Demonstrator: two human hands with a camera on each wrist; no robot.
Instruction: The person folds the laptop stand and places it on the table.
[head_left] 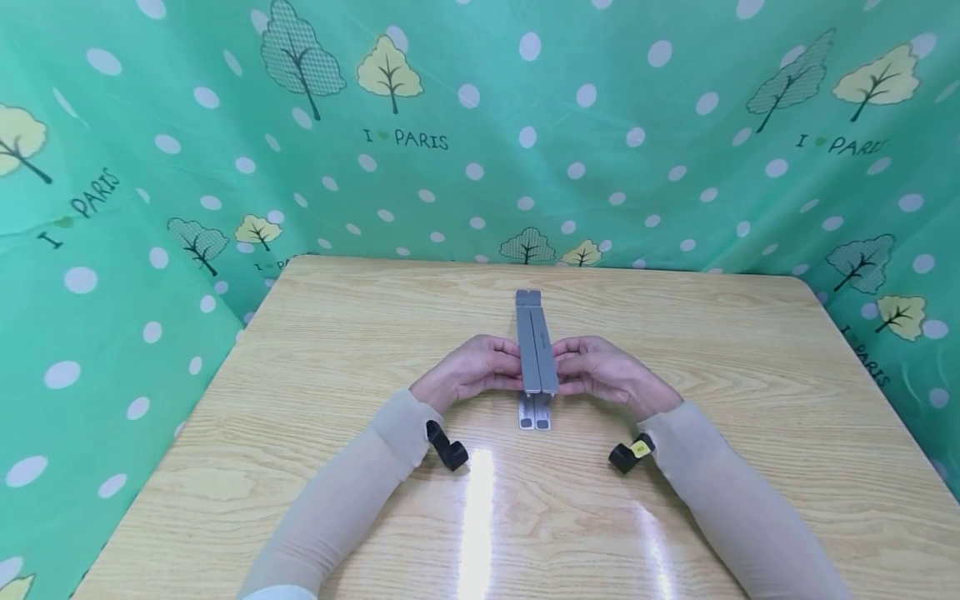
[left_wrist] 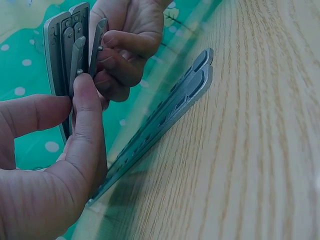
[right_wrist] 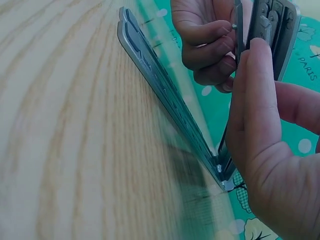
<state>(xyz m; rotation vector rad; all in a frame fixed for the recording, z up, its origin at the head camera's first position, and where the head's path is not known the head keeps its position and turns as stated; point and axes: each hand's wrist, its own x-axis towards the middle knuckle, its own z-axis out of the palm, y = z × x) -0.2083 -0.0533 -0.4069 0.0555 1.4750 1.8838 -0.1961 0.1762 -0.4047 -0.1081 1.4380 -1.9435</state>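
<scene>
A grey folding laptop stand [head_left: 536, 350] stands near the middle of the table, its paired bars folded side by side. The upper bars are raised off the lower bars [left_wrist: 175, 105], meeting them at a hinge [right_wrist: 220, 167] at the far end. From the left, my left hand [head_left: 480, 367] pinches the raised part between thumb and fingers. My right hand [head_left: 600, 371] grips it from the right side. Two thin support struts [left_wrist: 77, 57] with small pins hang down beneath the upper bars, right at the fingertips of both hands.
The wooden table [head_left: 360, 317] has a light grain and carries glare streaks in front of the stand. A green dotted cloth [head_left: 480, 167] hangs behind and beside it. Black wrist camera mounts [head_left: 447, 447] stick out from both sleeves.
</scene>
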